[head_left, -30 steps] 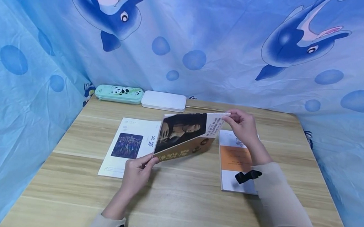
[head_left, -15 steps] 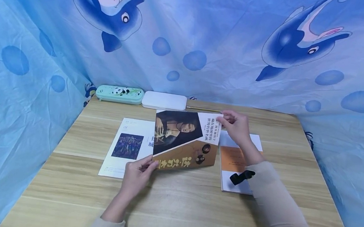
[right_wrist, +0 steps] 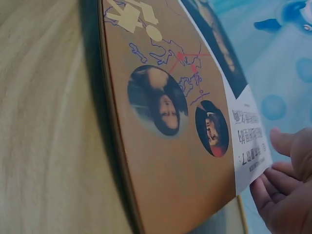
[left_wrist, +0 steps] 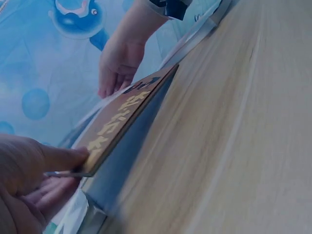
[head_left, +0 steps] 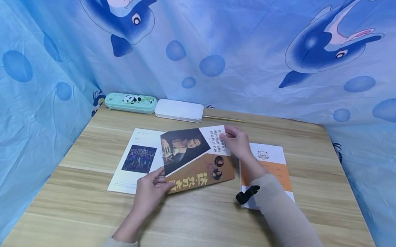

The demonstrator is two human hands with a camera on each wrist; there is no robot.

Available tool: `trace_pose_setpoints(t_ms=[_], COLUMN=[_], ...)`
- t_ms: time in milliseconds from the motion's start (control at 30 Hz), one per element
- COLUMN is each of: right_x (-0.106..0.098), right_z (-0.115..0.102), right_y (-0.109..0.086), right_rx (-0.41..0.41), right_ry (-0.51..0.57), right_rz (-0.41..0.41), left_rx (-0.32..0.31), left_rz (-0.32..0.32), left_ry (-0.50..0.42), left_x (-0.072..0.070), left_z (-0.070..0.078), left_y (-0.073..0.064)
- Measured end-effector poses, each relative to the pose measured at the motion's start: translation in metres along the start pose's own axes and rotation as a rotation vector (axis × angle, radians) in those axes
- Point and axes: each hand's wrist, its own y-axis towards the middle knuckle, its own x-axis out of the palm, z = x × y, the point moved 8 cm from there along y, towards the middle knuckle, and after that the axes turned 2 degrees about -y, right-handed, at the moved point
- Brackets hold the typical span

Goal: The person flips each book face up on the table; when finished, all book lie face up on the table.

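Observation:
A thin book (head_left: 198, 158) with a brown and white cover, a painted portrait and gold lettering is held slanted over the middle of the table. My left hand (head_left: 150, 191) pinches its near left corner, thumb (left_wrist: 68, 157) on the cover and fingers underneath. At the far right edge is my right hand (head_left: 236, 142), its fingers at the book's corner and the thumb (right_wrist: 285, 141) raised close to it in the right wrist view. Partly covered by the held book, a white magazine (head_left: 141, 138) with a dark blue picture lies on the left.
Under the right forearm lies a white book with an orange band (head_left: 277, 176). Along the table's back edge are a green panda pencil case (head_left: 129, 102), a white case (head_left: 179, 110) and a thin gold-coloured stick (head_left: 224, 119). A blue dolphin-print curtain (head_left: 246, 46) surrounds the table (head_left: 193, 231).
The book has turned from a steep slant to lie flatter, cover facing up. My right hand has moved left and down with its edge; the left hand has hardly moved.

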Motion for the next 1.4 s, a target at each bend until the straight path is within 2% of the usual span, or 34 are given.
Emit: trace_pose_setpoints(t_ms=[200, 367, 433, 600, 733, 833, 967, 1067, 1200, 1300, 1400], right_x=[0.031, 0.039, 0.038, 0.028, 0.024, 0.021, 0.017, 0.017, 0.018, 0.02, 0.019], right_z=[0.012, 0.02, 0.022, 0.018, 0.013, 0.01, 0.01, 0.009, 0.007, 0.007, 0.009], right_y=[0.0, -0.005, -0.009, -0.021, -0.035, -0.046, -0.058, -0.066, -0.073, -0.075, -0.075], right_rx=[0.062, 0.071, 0.065, 0.0, -0.039, -0.035, 0.005, 0.028, 0.016, 0.005, 0.021], right_ry=[-0.049, -0.087, -0.113, -0.215, -0.333, -0.395, -0.399, -0.374, -0.359, -0.385, -0.457], right_rz=[-0.143, -0.231, -0.244, -0.263, -0.31, -0.349, -0.406, -0.452, -0.49, -0.487, -0.456], left_rx=[-0.064, -0.01, 0.016, 0.042, 0.1, 0.147, 0.168, 0.156, 0.113, 0.074, 0.048], left_rz=[-0.022, -0.031, -0.023, -0.007, 0.003, -0.013, -0.048, -0.081, -0.133, -0.173, -0.209], left_ry=[0.188, 0.394, 0.435, 0.463, 0.485, 0.505, 0.529, 0.547, 0.573, 0.582, 0.582], left_x=[0.0, -0.004, -0.008, -0.016, -0.02, -0.021, -0.019, -0.015, -0.01, -0.007, -0.004], left_z=[-0.015, -0.009, -0.004, 0.0, 0.002, 0.002, 0.0, -0.002, -0.006, -0.011, -0.015], left_y=[0.005, 0.009, 0.011, 0.022, 0.037, 0.051, 0.067, 0.076, 0.085, 0.09, 0.091])
